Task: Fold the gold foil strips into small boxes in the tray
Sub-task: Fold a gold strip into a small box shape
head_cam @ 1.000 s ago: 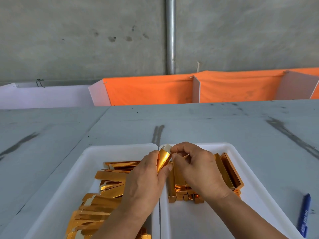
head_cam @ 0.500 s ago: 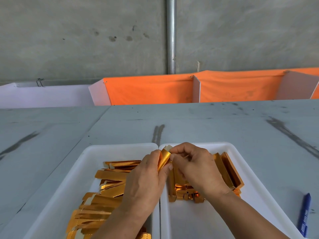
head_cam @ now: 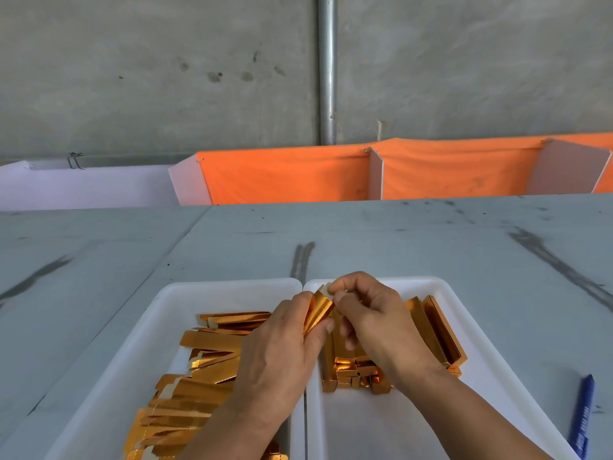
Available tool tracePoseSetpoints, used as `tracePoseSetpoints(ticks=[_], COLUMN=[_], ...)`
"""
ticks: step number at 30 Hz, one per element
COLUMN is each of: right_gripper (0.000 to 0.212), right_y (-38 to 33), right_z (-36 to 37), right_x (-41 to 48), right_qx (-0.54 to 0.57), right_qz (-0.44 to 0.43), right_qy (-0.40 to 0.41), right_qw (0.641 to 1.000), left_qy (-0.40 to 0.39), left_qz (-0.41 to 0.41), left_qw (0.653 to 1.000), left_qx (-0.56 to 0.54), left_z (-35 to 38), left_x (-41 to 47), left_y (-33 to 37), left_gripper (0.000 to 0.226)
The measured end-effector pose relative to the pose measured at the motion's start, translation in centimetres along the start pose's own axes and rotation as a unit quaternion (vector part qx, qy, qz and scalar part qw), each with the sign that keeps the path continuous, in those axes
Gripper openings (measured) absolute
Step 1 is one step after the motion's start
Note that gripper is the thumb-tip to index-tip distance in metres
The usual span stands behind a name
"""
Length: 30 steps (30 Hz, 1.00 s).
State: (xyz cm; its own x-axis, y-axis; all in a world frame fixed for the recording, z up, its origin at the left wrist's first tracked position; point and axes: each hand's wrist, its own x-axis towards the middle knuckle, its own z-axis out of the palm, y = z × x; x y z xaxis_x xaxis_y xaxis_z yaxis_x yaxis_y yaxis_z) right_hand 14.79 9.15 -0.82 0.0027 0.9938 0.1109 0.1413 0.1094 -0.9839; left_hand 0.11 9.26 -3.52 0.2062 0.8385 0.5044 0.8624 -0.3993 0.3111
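Left hand [head_cam: 278,353]: bare, back of hand in view, knuckle ridges and faint tendon lines showing. Right hand [head_cam: 378,323]: bare too, skin creased over knuckles, thumbnail [head_cam: 339,296] looks cut short. Left forearm [head_cam: 229,436]: bare skin from wrist down to bottom edge of view. Right forearm [head_cam: 464,416]: same, bare from wrist to frame edge, slight bump of wrist bone showing. Head camera catches hands and forearms only.

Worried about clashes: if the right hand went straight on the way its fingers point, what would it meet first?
The right hand pinches the gold foil strip, so that first; next, probably the left hand holding it.
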Motion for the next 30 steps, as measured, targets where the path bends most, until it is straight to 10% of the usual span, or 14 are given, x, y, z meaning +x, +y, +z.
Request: tracePoseSetpoints(ticks=[30], right_gripper=[0.013], right_y=[0.62], right_z=[-0.96], right_x=[0.30], right_qx=[-0.286], right_qz=[-0.174], right_qy=[0.075], right_qw=[0.939], left_qy=[-0.030], left_qz=[0.053], left_qw=[0.993], left_qx=[0.098], left_z=[-0.08], left_x=[-0.27], left_y=[0.26], left_gripper=[0.045])
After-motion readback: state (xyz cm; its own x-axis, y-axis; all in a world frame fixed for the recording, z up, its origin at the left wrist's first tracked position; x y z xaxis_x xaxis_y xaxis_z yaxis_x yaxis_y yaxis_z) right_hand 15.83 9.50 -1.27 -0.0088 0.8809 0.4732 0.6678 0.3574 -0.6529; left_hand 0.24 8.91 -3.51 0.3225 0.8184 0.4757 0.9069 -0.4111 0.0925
